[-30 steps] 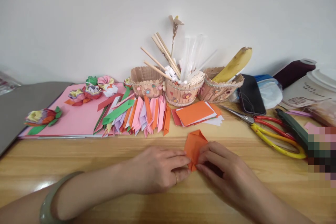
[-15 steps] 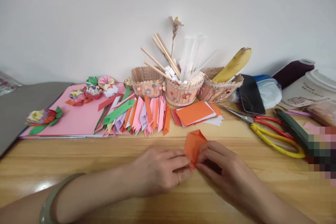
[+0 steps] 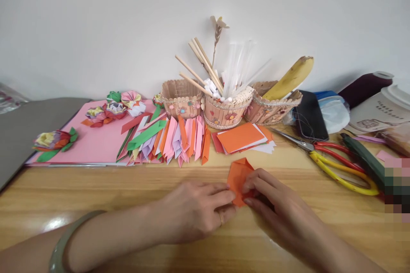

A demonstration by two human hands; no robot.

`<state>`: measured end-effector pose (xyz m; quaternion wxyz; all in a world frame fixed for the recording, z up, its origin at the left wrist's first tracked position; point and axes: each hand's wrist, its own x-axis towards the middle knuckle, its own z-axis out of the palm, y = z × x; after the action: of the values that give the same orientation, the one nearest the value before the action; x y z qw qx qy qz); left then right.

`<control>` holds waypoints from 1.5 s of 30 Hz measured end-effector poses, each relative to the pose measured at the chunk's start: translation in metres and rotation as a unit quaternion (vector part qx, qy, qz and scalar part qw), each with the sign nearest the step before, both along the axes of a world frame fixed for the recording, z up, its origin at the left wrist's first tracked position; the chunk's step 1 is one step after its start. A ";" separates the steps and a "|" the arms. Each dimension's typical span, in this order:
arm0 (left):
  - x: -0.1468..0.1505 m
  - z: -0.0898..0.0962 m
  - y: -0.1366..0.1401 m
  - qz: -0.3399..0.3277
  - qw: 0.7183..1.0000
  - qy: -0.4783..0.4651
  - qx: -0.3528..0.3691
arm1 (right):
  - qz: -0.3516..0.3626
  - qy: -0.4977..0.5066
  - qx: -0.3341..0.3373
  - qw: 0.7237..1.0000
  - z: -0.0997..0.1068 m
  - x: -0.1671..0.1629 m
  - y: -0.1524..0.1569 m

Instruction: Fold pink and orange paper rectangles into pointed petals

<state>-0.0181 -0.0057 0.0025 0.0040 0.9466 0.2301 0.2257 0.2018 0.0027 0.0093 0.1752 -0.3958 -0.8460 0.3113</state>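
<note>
- the left hand (image 3: 198,209) rests low over the surface (image 3: 96,187), fingers extended and gripping nothing, pressing the left edge of the folded orange paper (image 3: 237,175), apparently to steady it.
- the right hand (image 3: 277,198) appears to pinch the paper's lower right edge between thumb and fingers, likely to control the fold.
- the paper lies between both hands, its far end uncovered.
- the scissors (image 3: 306,145) lie to the right, well apart from it.
- just beyond, a paper stack (image 3: 241,137) sits beside folded strips (image 3: 179,138), presumably for easy reach.
- behind them, three baskets (image 3: 227,117) holding sticks (image 3: 205,59) and a banana (image 3: 290,79) block the way to the wall (image 3: 128,30).
</note>
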 end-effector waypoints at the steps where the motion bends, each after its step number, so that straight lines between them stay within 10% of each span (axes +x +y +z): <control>1: 0.000 0.000 0.000 0.002 1.000 -0.002 -0.006 | 0.005 0.002 0.002 1.000 0.000 0.002 0.001; 7: -0.002 -0.003 0.007 0.024 0.996 -0.074 -0.045 | -0.020 0.012 0.116 0.993 -0.001 0.022 0.013; 23: 0.007 0.002 -0.007 0.014 0.990 -0.031 0.135 | 0.034 -0.079 0.307 0.948 -0.004 0.014 0.002; 45: -0.005 0.001 0.014 0.063 0.987 -0.012 0.150 | -0.030 -0.034 0.246 0.968 -0.002 0.019 0.009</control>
<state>-0.0227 0.0085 0.0037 -0.1496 0.9173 0.2531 0.2687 0.2209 0.0115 0.0071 0.2477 -0.3763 -0.8897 0.0740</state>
